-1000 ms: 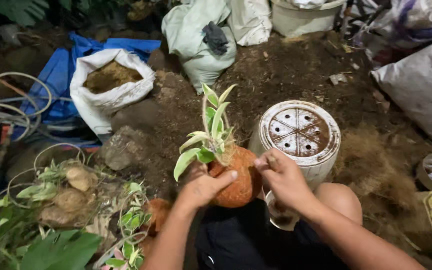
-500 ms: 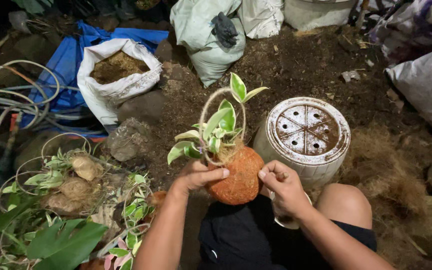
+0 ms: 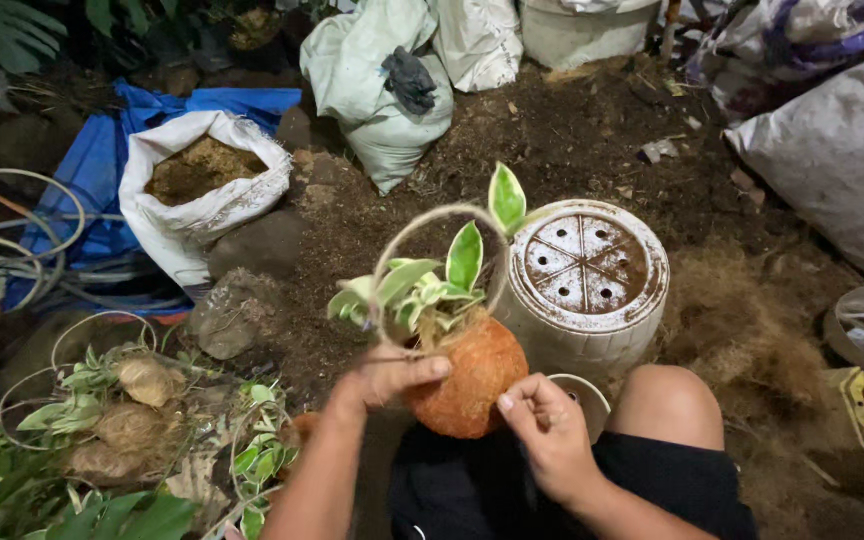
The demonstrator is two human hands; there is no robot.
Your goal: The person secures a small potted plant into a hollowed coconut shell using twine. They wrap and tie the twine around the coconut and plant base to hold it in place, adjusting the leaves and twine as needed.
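The person sits on bare soil and holds a coconut-fibre planter ball in front of their lap, near the bottom middle of the view. The left hand cups the ball's left side, its fingers laid together across the upper edge with the fingertips touching the orange fibre. The right hand is curled at the ball's lower right, thumb and fingers drawn in against the fibre; whether it pinches anything cannot be told. A variegated green-and-cream plant grows from the top of the ball, under a loop of twine that arches over it as a handle. Just beside the ball, to its right, stands an upturned white pot with drain holes in its soiled base. An open white sack of brown husk sits further left, and finished planters lie at the lower left.
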